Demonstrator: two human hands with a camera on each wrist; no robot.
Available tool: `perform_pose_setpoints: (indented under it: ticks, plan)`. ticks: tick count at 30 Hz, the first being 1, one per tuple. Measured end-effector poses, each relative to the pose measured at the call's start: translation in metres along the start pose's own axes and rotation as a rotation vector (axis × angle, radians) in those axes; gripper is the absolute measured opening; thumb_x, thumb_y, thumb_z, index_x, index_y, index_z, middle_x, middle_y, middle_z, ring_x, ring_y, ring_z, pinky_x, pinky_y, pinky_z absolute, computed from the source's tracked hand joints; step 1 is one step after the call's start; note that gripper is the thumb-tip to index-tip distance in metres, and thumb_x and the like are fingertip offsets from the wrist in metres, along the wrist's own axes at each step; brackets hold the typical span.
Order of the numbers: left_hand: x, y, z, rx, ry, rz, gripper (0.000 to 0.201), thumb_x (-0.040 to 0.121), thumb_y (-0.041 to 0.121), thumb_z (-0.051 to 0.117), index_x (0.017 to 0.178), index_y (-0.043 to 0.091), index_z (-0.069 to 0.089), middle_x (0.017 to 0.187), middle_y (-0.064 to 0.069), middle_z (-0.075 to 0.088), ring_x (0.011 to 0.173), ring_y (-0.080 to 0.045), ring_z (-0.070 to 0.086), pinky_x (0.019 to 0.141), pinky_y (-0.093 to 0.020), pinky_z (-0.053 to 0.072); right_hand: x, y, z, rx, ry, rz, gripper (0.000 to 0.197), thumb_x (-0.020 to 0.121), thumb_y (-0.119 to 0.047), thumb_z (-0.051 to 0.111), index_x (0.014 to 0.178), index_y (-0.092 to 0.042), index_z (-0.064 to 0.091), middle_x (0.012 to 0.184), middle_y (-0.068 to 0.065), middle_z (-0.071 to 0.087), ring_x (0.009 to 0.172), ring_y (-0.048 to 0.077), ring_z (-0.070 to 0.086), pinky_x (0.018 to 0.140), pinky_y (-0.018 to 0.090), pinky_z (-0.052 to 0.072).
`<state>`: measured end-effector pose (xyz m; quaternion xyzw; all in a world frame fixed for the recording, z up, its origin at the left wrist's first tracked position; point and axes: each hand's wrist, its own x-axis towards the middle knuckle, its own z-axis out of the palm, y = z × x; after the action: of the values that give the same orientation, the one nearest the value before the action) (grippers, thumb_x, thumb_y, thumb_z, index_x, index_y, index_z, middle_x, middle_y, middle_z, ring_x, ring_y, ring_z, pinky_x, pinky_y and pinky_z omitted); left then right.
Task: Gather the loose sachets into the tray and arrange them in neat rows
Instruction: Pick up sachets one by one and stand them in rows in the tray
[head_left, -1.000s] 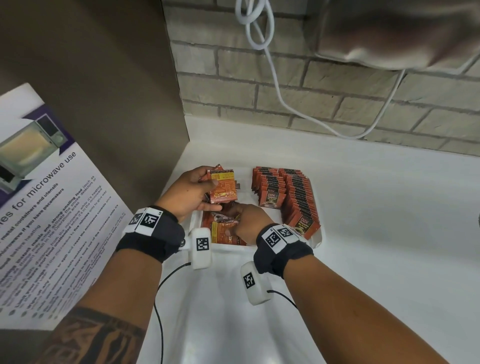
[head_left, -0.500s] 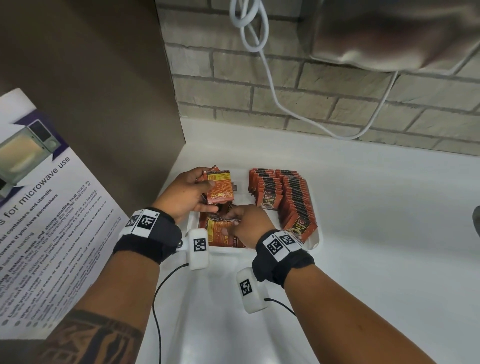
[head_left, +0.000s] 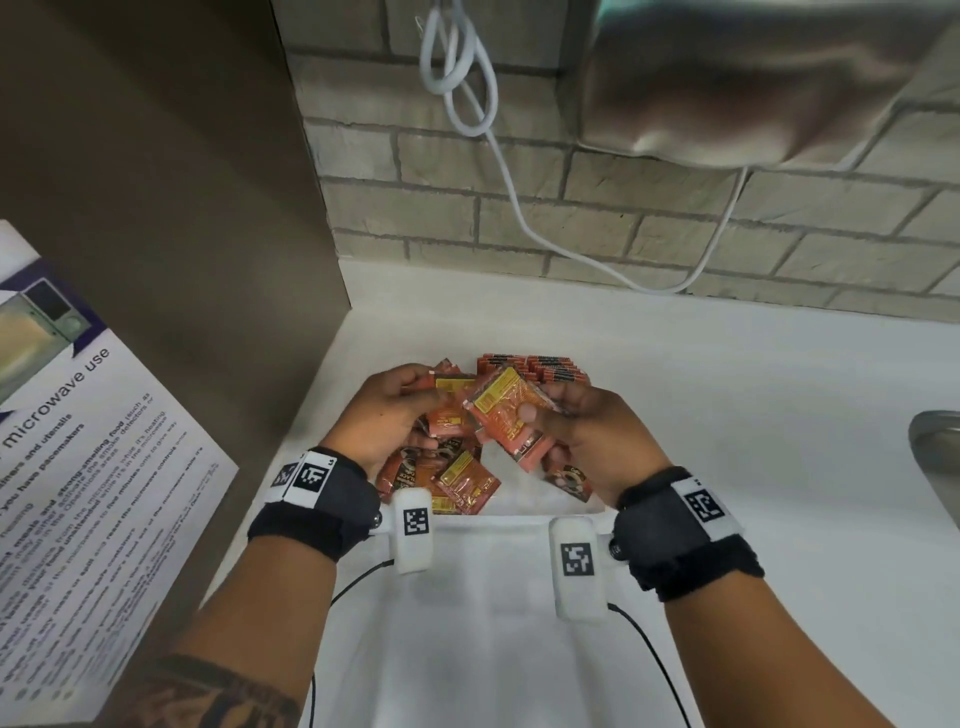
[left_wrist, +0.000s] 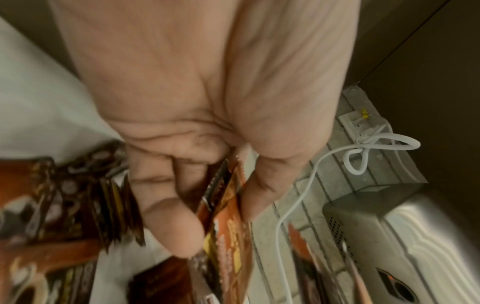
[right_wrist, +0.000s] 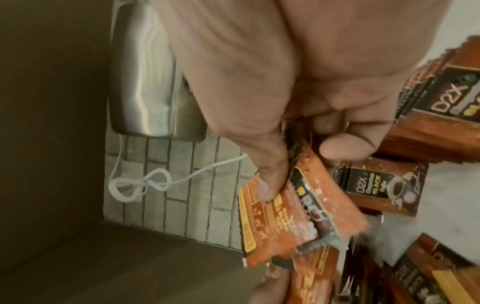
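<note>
**In a white corner under a brick wall: both hands hold sachets above the tray**

On the smooth white desk, pushed into a corner, a shallow white plastic tray sits near the front. Behind it rises a wall of pale grey brick, and to the left a plain brown panel closes the corner. A looped white cable hangs down the bricks and runs to a brushed-metal wall unit mounted at upper right. A printed microwave-use notice stands at the far left, and the edge of a metal sink shows at the far right.

The left hand is raised over the tray's left side, thumb and curled fingers pinching a small stack of orange foil coffee sachets; the left wrist view shows their edges wedged between thumb and fingers. The right hand is just beside it, thumb pressed on the face of another orange sachet with a yellow label, fingers curled behind; that sachet tilts and overlaps the left hand's stack. Below both hands, loose orange and brown sachets lie jumbled in the tray's near left part. Along the far and right side, upright sachets in packed rows stand on edge, partly hidden by the right hand.
</note>
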<state>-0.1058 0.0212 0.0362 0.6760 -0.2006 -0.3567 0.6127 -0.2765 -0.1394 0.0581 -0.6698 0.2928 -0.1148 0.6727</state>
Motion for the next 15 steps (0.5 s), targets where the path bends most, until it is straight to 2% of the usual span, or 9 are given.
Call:
perform_pose_setpoints:
  ticks: [1,4,7,9,10,12,15]
  plan:
    - [-0.001,0.001,0.007,-0.049,-0.03,-0.006,0.011,0.096,0.008,0.063,0.099,0.016,0.07,0.1,-0.009,0.075,0.082,-0.026,0.072,0.053,-0.025,0.055,0.001,0.001,0.001,0.05,0.016,0.009,0.019,0.089,-0.017,0.074,0.106,-0.01,0.071,0.093,0.004,0.077,0.064,0.008,0.066,0.053,0.018,0.047]
    - [0.0,0.002,0.026,-0.262,-0.09,-0.034,0.019,0.095,0.003,0.06,0.112,0.006,0.067,0.1,-0.02,0.069,0.075,-0.029,0.069,0.053,-0.028,0.056,0.005,0.004,0.007,0.117,0.08,0.034,0.012,0.09,-0.017,0.073,0.102,-0.015,0.071,0.096,0.004,0.077,0.071,0.014,0.067,0.056,0.022,0.046]
    - [0.001,0.005,0.038,-0.503,-0.136,-0.098,0.045,0.086,0.011,0.06,0.128,-0.007,0.057,0.114,-0.028,0.062,0.093,-0.038,0.061,0.074,-0.038,0.049,0.008,0.005,0.01,0.162,0.103,0.037,0.011,0.091,-0.021,0.072,0.101,-0.016,0.071,0.096,0.011,0.077,0.072,0.026,0.07,0.059,0.029,0.047]
    - [0.0,0.009,0.043,-0.592,-0.174,-0.157,0.05,0.084,0.018,0.055,0.129,-0.004,0.056,0.115,-0.029,0.063,0.094,-0.038,0.062,0.075,-0.039,0.05,0.01,0.004,0.011,0.154,0.118,0.046,0.013,0.09,-0.025,0.073,0.1,-0.017,0.071,0.093,0.011,0.077,0.077,0.033,0.071,0.064,0.035,0.047]
    - [0.0,0.01,0.046,-0.617,-0.196,-0.173,0.052,0.086,0.023,0.053,0.131,-0.002,0.056,0.12,-0.029,0.064,0.098,-0.039,0.063,0.083,-0.044,0.05,0.011,0.003,0.012,0.164,0.134,0.049,0.013,0.09,-0.024,0.074,0.1,-0.016,0.071,0.093,0.009,0.077,0.079,0.032,0.071,0.064,0.034,0.049]
    - [0.0,0.012,0.05,-0.657,-0.233,-0.195,0.056,0.09,0.033,0.051,0.137,0.002,0.056,0.134,-0.027,0.059,0.113,-0.04,0.057,0.101,-0.056,0.041,0.014,0.0,0.014,0.191,0.161,0.055,0.015,0.09,-0.019,0.073,0.102,-0.012,0.07,0.095,0.008,0.077,0.08,0.024,0.072,0.063,0.03,0.053]
    - [0.003,0.016,0.054,-0.667,-0.273,-0.202,0.057,0.095,0.037,0.054,0.141,0.003,0.053,0.134,-0.024,0.06,0.115,-0.038,0.058,0.108,-0.063,0.036,0.014,-0.002,0.016,0.186,0.161,0.061,0.018,0.09,-0.018,0.073,0.105,-0.008,0.071,0.096,0.007,0.077,0.083,0.022,0.073,0.065,0.03,0.056]
